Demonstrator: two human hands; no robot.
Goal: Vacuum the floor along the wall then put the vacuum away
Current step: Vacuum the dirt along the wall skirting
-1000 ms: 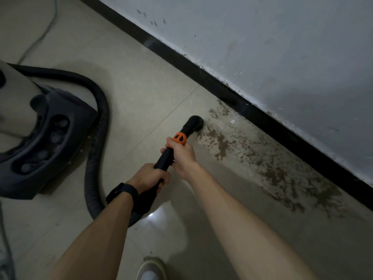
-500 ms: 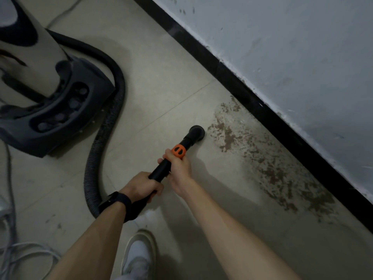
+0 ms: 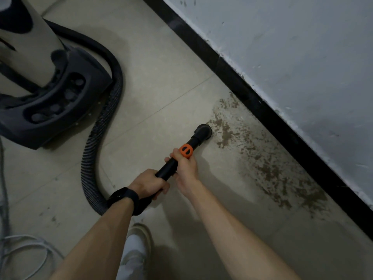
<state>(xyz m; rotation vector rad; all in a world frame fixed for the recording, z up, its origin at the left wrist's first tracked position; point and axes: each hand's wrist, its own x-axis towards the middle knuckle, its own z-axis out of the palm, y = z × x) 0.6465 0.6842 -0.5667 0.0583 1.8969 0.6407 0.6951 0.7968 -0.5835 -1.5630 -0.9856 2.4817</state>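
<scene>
Because two grips give steering control, the left hand [image 3: 149, 185] wraps the rear of the black plastic vacuum wand [image 3: 168, 168] at frame centre and the right hand [image 3: 186, 165] curls round it below the orange collar [image 3: 186, 150], setting the round black nozzle [image 3: 202, 131] against the brown dirt patch [image 3: 264, 166] along the black skirting [image 3: 252, 102]. The grey canister vacuum [image 3: 66, 98] stands upper left; its contents are hidden.

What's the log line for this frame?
phase: vacuuming; left hand: grips wand; right hand: grips wand by orange collar; nozzle: at dirt edge; dirt: along baseboard
</scene>
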